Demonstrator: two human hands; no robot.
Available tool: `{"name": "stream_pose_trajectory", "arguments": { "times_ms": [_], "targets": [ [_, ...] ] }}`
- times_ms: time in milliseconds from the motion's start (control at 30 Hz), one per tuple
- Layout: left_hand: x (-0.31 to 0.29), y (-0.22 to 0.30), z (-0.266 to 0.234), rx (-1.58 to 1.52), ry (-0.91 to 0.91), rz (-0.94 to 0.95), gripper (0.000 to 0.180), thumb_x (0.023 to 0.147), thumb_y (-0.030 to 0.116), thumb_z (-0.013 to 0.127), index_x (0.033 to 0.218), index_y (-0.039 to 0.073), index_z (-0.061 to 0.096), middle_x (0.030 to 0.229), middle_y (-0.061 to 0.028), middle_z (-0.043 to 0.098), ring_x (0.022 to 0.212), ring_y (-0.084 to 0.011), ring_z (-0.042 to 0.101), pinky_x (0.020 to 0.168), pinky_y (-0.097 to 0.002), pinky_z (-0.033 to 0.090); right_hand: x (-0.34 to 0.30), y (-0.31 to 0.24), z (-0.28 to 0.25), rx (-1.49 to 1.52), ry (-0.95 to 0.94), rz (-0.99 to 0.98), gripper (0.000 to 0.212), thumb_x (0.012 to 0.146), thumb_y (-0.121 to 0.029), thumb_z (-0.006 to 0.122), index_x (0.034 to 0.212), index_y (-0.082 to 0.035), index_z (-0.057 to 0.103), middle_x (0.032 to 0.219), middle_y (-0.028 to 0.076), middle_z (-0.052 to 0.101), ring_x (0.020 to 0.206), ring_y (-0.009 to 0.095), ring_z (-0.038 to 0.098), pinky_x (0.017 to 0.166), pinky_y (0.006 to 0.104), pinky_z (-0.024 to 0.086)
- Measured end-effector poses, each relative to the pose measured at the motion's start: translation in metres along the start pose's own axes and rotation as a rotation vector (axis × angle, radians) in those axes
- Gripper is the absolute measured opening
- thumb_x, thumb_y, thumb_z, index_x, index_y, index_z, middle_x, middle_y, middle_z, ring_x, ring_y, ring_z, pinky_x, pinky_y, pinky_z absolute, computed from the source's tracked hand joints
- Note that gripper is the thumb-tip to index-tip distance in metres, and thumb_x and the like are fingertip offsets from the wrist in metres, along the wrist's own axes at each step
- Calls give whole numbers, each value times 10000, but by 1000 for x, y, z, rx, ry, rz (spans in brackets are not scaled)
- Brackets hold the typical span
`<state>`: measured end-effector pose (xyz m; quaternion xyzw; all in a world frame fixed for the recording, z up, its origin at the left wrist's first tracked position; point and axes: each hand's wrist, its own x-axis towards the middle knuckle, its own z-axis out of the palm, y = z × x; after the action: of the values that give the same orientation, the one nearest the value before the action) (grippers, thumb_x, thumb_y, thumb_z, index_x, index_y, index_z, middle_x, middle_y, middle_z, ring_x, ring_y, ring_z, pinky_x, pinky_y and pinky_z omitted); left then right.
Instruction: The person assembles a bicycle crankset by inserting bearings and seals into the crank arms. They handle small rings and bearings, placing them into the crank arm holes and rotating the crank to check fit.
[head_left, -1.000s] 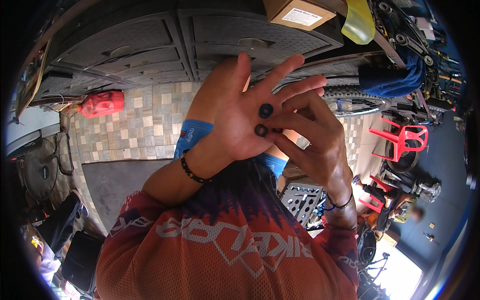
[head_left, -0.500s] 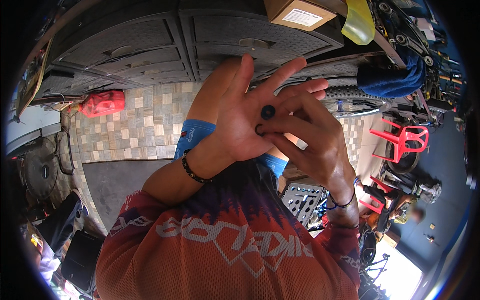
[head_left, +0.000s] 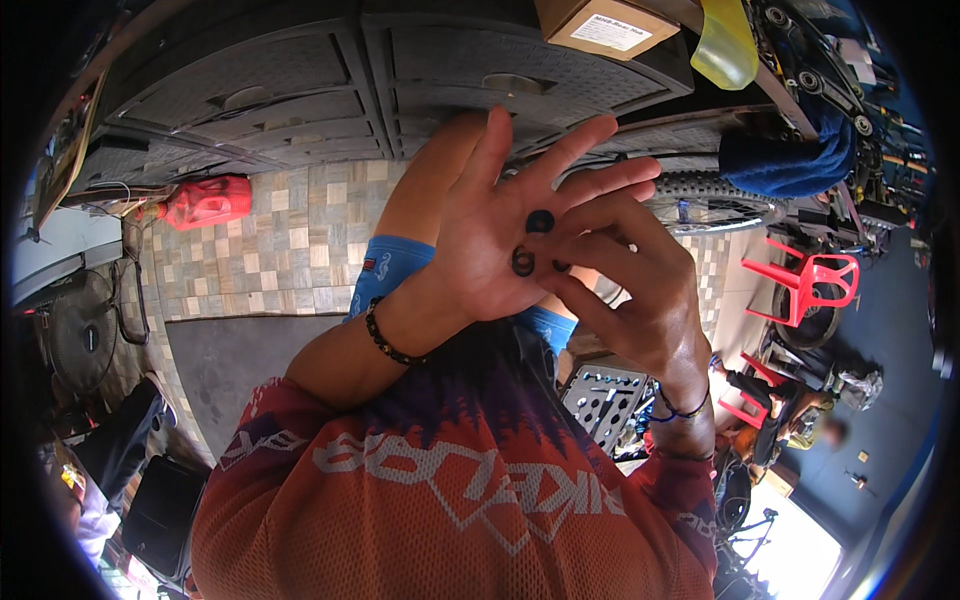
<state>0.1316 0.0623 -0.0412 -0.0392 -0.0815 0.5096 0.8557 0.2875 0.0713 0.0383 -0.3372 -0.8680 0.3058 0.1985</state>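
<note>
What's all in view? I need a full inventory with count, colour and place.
small round parts: at least three, black, at the left grip
drawer unit: at least one, dark grey, top
cardboard box: one, brown, top
translucent sheet: one, yellow, upper right
cloth: one, blue, upper right
wheels: at least two, black tyres, right
chairs: two, red, right
tool tray: one, grey, below the right grip
jug: one, red, left
mat: one, grey, left floor
fan: one, dark, far left
edge clutter: too small to count
jersey: one, red and purple, bottom
left grip: one, bare, centre, palm open
right grip: one, bare, right of centre
</note>
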Motion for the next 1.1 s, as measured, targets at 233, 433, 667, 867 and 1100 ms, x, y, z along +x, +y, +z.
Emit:
{"name": "stream_pose_trajectory", "arguments": {
  "times_ms": [233,433,667,867,1100],
  "targets": [
    [1,-1,-2,7,-9,-17,971,1026,836,206,1723,159,192,1745,-263,235,1643,-397,170,1338,-538,146,2,-8,-2,-156,-47,15,327,766,-38,879,1086,-51,813,1042,96,689,859,207,732,715,348,584],
    [0,-2,-4,-3,1,-22,986,1015,850,223,1720,160,209,1745,-258,240,1645,-383,174,1337,-537,152,2,-12,4,-242,-10,2,329,724,-41,885,1043,-61,808,983,80,678,797,197,718,694,363,567],
    [0,-2,-8,3,7,-35,987,1010,858,223,1720,171,214,1745,-252,245,1644,-387,177,1334,-538,158,3,-12,6,-217,-13,14,327,720,-25,884,1035,-55,802,975,75,679,795,205,717,691,366,565],
    [1,-2,-6,8,-5,-33,979,1016,852,196,1720,173,214,1746,-252,242,1644,-394,169,1334,-543,157,1,-10,0,-120,-25,45,325,733,-7,877,1047,-40,798,960,76,679,823,202,727,695,355,575],
    [1,-3,-7,13,-15,-27,966,1025,839,184,1724,172,194,1744,-258,237,1646,-392,161,1335,-547,156,1,-13,1,-137,0,90,327,734,-17,880,1049,-47,796,952,76,679,841,228,712,726,379,561]
  ]
}}
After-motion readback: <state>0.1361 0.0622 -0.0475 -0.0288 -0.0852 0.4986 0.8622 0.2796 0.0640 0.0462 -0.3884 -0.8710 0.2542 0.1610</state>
